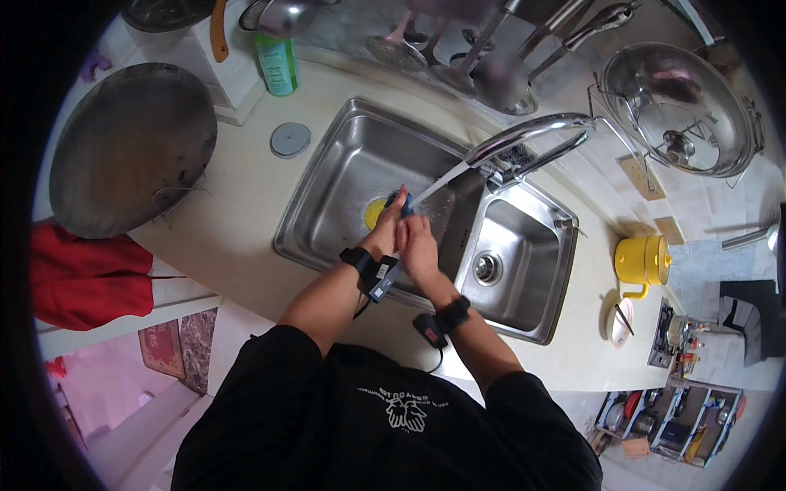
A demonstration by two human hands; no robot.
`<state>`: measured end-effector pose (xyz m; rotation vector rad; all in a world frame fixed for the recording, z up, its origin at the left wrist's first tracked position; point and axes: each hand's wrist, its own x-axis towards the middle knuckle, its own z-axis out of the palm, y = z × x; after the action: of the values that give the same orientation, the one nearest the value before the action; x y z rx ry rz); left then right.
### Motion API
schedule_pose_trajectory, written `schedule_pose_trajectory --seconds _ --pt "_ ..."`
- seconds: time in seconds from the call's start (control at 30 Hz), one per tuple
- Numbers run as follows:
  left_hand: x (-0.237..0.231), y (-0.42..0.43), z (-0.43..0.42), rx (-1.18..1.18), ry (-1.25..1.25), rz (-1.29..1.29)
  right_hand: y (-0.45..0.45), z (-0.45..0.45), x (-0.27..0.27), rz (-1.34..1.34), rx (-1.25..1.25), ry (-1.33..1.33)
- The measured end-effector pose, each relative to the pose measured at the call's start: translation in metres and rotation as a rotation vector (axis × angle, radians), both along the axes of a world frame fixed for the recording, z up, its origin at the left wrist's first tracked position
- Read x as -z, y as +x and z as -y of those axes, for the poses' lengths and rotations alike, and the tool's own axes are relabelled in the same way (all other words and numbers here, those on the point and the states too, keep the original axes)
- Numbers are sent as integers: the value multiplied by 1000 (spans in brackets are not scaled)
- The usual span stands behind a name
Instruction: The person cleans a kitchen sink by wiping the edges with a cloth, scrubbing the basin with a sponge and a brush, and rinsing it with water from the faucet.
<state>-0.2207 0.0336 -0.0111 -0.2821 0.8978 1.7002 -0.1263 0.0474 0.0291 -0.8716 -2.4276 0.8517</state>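
Note:
Both hands meet inside the larger basin of a stainless steel double sink [344,162]. A stream of water [439,185] runs down from the curved chrome faucet [531,132] onto them. My left hand [385,226] is shut around a small dark blue item [406,206], perhaps a cloth or scrubber; the fingers partly hide it. Curled against the left palm is my right hand [419,247]; whether it also grips the blue item is hidden. Just beyond the left hand, a yellow round object [374,213] lies on the basin floor, partly covered by that hand.
A large dark wok [135,150] stands at the counter's left, near a grey round lid [290,140] and a green bottle [277,64]. Ladles and a skimmer [398,54] hang behind the sink. To the right are a yellow pot [642,259] and a bowl [619,331].

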Motion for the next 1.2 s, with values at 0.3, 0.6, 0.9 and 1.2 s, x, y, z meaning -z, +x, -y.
schedule_pose_trajectory --seconds 0.3,0.6,0.9,1.2 --pt "33 0 -9 -110 -102 -29 -11 -20 20 77 32 0" --pt "9 1 -4 79 47 -92 -9 -102 68 -329 54 -944" --pt "-52 -45 10 262 -106 -377 8 -72 38 -224 -355 -1243" --pt "-22 -89 48 457 -424 -640 3 -79 47 -410 75 -1206"
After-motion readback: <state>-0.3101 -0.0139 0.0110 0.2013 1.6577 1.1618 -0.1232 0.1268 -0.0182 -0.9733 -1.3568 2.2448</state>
